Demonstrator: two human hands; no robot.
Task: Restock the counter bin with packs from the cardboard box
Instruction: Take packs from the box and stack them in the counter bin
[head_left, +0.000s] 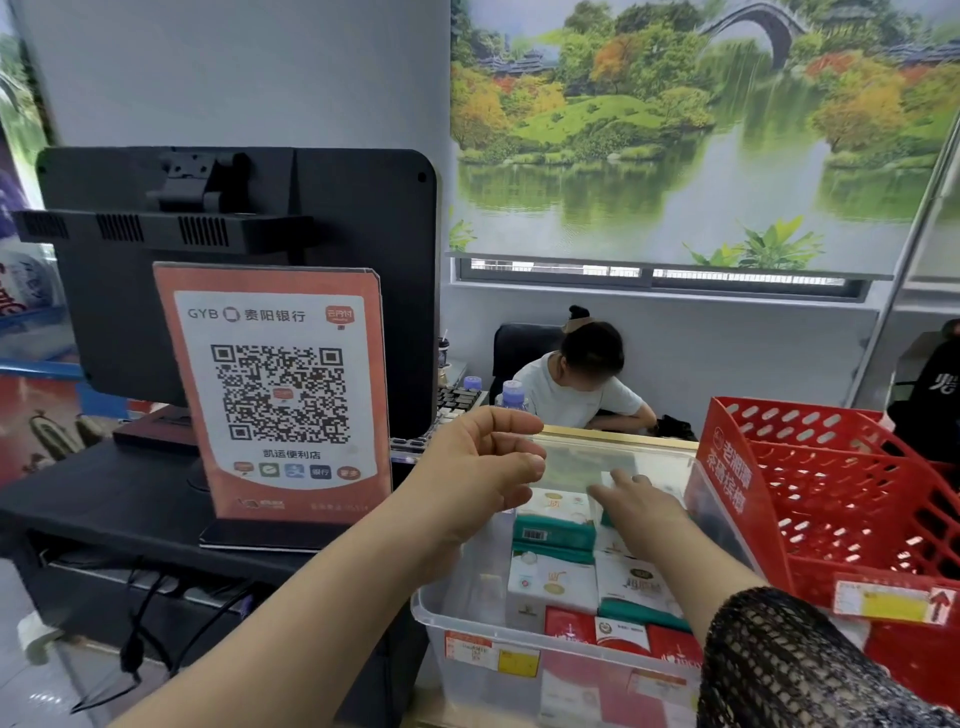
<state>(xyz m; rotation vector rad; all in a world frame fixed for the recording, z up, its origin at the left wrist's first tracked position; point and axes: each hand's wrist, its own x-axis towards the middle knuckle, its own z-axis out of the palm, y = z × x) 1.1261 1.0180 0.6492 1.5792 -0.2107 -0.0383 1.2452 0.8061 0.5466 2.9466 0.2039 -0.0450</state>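
Observation:
A clear plastic bin (470, 621) stands on the counter at lower centre, filled with white, green and red packs (553, 530). My left hand (480, 470) hovers over the bin's far left corner with loosely curved fingers and holds nothing. My right hand (636, 501) reaches deep into the bin, its fingers laid flat on packs at the far end. Whether it pinches a pack is hidden. No cardboard box is in view.
Red perforated plastic racks (852, 499) stand just right of the bin. A QR payment sign (283, 389) and the back of a black monitor (239, 208) stand to the left. A seated person (582, 384) is behind the counter, with bottles (511, 395) nearby.

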